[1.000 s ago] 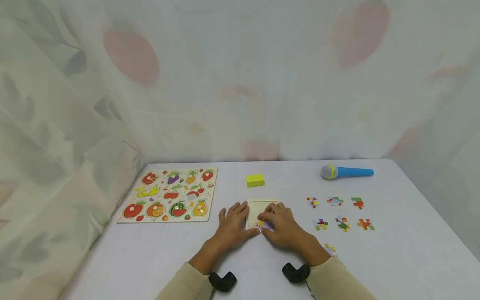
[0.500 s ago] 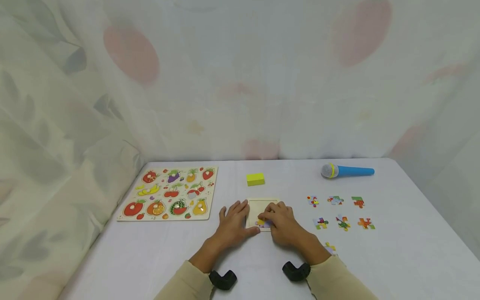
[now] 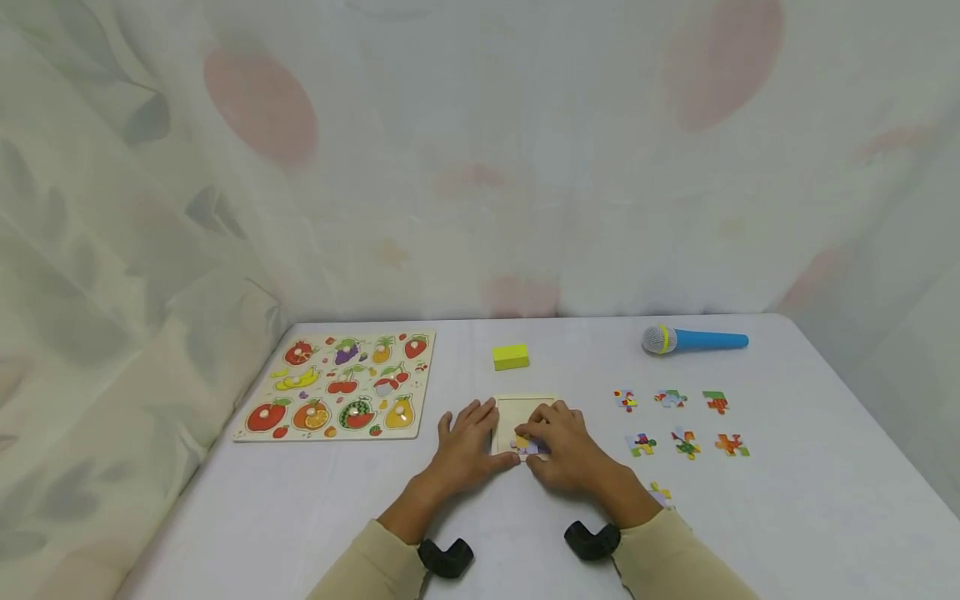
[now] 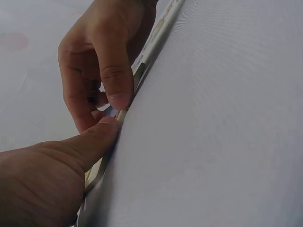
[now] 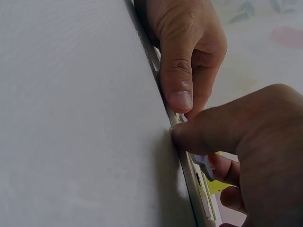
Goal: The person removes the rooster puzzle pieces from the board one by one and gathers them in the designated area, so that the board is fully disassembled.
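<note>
Two hands meet at the small pale wooden puzzle frame (image 3: 525,410) mid-table: the left hand (image 3: 467,446) lies flat, bracing its left edge, while the right hand (image 3: 564,446) pinches a purple-and-yellow jigsaw piece (image 3: 527,444) at the near edge (best seated level, without forcing). Little differs from a second ago.

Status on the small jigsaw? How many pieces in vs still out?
Barely begun. The small tray shows mostly bare wood. In hand: the right hand pinches a yellow-purple piece at the tray's near edge, not clearly seated, while the left hand lies flat against the tray's left side. Left: six loose pieces laid out to the right, plus one more beside the right sleeve.
</note>
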The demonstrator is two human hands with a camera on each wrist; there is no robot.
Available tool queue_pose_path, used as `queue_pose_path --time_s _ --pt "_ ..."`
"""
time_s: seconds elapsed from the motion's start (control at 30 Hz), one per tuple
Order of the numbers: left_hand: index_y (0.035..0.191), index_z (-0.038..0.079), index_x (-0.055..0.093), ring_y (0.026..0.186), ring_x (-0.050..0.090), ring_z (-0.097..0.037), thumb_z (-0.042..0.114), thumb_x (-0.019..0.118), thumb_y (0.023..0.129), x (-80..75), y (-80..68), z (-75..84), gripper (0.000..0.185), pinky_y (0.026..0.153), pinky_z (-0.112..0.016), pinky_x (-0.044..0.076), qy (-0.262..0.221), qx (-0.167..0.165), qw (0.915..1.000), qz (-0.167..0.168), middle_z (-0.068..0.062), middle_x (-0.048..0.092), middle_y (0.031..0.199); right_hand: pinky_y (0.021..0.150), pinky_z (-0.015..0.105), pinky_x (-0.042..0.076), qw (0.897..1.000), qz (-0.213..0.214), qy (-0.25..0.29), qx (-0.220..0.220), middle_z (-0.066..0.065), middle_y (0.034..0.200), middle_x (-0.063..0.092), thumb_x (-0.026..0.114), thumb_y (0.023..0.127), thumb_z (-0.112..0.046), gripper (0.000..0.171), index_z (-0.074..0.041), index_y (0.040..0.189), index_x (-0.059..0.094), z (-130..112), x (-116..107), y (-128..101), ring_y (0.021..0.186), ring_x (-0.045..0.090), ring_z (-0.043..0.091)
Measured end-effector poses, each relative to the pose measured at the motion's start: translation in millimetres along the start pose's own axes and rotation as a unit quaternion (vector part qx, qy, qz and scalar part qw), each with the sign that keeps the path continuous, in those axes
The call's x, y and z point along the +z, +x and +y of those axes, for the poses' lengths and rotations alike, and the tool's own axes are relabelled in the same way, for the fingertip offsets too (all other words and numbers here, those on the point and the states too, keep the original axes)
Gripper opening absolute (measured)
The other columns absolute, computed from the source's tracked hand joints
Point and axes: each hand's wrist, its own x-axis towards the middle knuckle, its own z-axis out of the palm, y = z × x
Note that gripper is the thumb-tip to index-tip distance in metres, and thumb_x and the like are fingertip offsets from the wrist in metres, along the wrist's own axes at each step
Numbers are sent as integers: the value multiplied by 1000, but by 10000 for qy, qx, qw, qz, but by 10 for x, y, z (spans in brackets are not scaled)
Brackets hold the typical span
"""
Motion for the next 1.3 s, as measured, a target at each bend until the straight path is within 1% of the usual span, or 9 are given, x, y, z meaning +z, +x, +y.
queue_pose_path --time_s 0.27,0.4,0.53,0.63,0.7,0.87,1.0,1.13,1.3 --pt "130 8 41 125 21 -23 66 53 67 12 5 -6 86 92 -56 9 58 4 10000 9 -3 30 137 74 35 25 9990 -185 416 -2 -13 90 41 63 73 -19 33 -20 106 63 33 -24 -2 84 32 7" --pt "129 7 41 125 21 -23 65 54 68 12 -1 -12 85 92 -57 9 61 2 10000 44 -3 31 137 75 36 26 9990 -226 371 -80 -12 90 42 63 74 -20 33 -19 107 63 22 -56 7 84 32 7" --pt "130 7 41 126 21 -23 64 54 68 13 -7 -13 85 92 -57 8 46 -22 10000 8 -4 31 137 76 36 26 9992 -96 349 -173 -12 92 43 64 74 -20 34 -19 108 63 10 -124 -2 86 33 6" --pt "130 8 40 126 20 -24 65 52 68 20 -8 -12 86 92 -57 8 22 -23 10000 -39 -4 30 137 75 36 27 9982 56 559 -230 -12 94 45 65 73 -19 35 -18 108 63 1 -207 -30 88 34 6" --pt "130 8 40 126 20 -24 66 52 68 22 -7 -11 86 92 -57 7 -4 -28 10000 -47 -3 30 137 75 36 27 9963 135 807 -274 -12 95 46 66 73 -19 36 -18 109 62 1 -271 -55 89 35 6" --pt "130 8 40 126 19 -23 65 52 69 19 -4 -6 85 93 -56 5 -32 -48 10000 -30 -3 29 138 76 37 29 9905 343 1244 -480 -12 100 47 68 74 -17 39 -24 112 60 25 -457 -145 94 37 7" --pt "131 8 39 126 18 -22 65 52 69 17 -4 -3 85 93 -55 5 -27 -85 9999 -68 -2 28 138 78 35 33 9889 463 1317 -516 -13 104 46 66 76 -19 40 -28 114 57 39 -631 -245 95 37 7" --pt "131 8 38 126 18 -22 64 53 69 16 -7 2 85 93 -55 5 -61 -91 9999 -65 -2 28 138 78 31 36 9883 538 1359 -446 -13 106 46 65 78 -19 39 -29 115 56 49 -793 -364 95 37 8" --pt "132 9 37 127 17 -21 65 52 69 19 -13 -3 85 94 -54 5 -68 -107 9999 -77 0 27 139 77 26 37 9862 628 1459 -466 -10 106 46 66 77 -15 41 -27 116 56 91 -947 -536 96 38 9"
